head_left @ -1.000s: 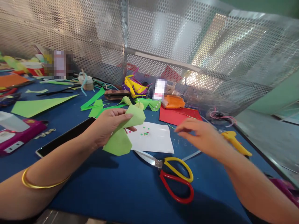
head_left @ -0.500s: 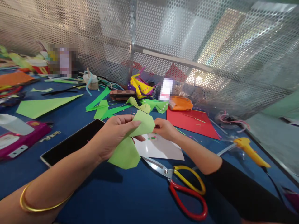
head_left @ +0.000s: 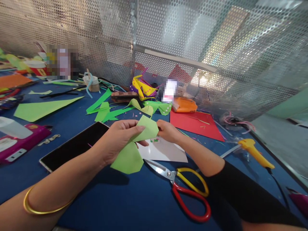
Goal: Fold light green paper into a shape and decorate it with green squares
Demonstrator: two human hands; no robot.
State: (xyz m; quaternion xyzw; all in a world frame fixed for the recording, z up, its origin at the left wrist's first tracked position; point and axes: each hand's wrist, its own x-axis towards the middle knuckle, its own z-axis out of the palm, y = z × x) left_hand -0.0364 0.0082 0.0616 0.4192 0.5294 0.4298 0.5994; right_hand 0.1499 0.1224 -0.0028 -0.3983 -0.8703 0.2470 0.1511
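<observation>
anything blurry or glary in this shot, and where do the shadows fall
Head view: the left hand, right hand and folded green paper are fairly sharp; strong glare on the perforated metal screen at upper right, where the edges smear and bend; two small patches near the back are pixelated; soft shadows lie on the blue table under both forearms.

Matt green paper (head_left: 134, 144), perforated metal screen (head_left: 96, 38)
</observation>
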